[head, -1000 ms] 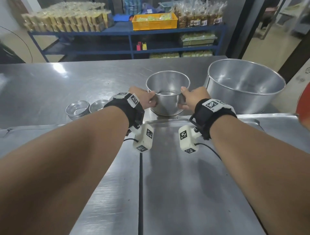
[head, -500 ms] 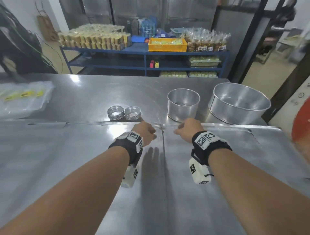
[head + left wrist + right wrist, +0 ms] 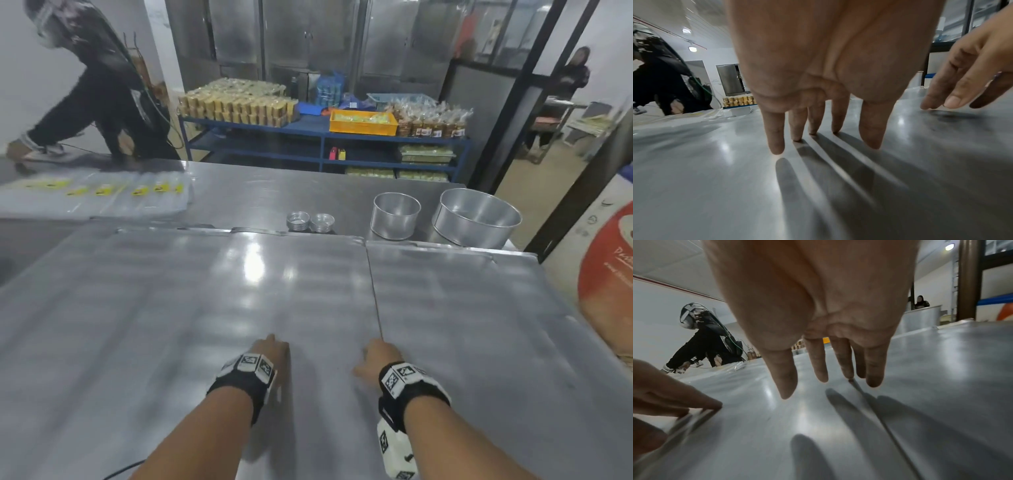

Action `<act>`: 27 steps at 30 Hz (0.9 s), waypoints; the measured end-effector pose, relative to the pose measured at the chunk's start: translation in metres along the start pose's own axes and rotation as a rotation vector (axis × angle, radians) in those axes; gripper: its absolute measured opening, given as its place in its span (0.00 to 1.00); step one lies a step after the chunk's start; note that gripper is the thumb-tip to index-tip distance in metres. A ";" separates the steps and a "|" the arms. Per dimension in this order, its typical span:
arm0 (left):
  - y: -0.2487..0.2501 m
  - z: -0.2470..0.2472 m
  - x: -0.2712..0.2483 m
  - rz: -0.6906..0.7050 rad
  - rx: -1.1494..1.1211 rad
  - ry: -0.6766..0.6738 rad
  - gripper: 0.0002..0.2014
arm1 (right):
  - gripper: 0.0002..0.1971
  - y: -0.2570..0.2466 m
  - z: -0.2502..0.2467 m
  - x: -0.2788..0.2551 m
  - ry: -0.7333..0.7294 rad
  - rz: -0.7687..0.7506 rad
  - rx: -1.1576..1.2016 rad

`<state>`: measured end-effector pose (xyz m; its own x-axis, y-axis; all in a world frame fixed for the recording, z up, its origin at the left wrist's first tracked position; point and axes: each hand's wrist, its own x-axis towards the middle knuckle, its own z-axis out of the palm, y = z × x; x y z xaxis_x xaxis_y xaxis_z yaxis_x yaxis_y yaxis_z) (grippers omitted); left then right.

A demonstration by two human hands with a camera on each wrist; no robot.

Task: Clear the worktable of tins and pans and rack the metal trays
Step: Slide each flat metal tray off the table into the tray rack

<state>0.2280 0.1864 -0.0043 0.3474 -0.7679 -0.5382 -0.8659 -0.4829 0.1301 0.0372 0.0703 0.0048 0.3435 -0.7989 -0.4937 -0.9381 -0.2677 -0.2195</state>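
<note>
Seen from the head, the left hand (image 3: pixel 270 353) and right hand (image 3: pixel 376 356) lie on the near metal trays (image 3: pixel 239 308), either side of the seam (image 3: pixel 375 298) where two trays meet. The wrist views add what that view hides: the left grip is apart, straight fingers (image 3: pixel 797 126) tipped down onto the tray, and the right fingers (image 3: pixel 818 360) are likewise spread and hold nothing, one tip seemingly at the seam, though blur leaves that unsure. Beyond the seam's far end on the tabletop (image 3: pixel 257 192) stand a small pan (image 3: pixel 395 216) and, to its right, a large pan (image 3: pixel 476 219), both shiny and apparently empty. Left of the small pan sit two stacks of tins (image 3: pixel 310 221).
</note>
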 end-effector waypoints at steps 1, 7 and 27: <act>-0.008 0.011 -0.014 -0.005 -0.016 0.000 0.25 | 0.16 0.000 0.012 -0.014 -0.012 0.028 0.005; -0.052 0.060 -0.083 -0.074 -0.075 0.062 0.33 | 0.26 0.006 0.066 -0.075 0.050 0.194 0.098; -0.141 0.101 -0.181 -0.686 -0.548 0.165 0.62 | 0.45 0.013 0.112 -0.163 0.232 0.568 0.552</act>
<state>0.2507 0.4363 -0.0094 0.8098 -0.2662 -0.5228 -0.1694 -0.9593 0.2259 -0.0265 0.2574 -0.0118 -0.2512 -0.8399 -0.4811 -0.7895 0.4654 -0.4002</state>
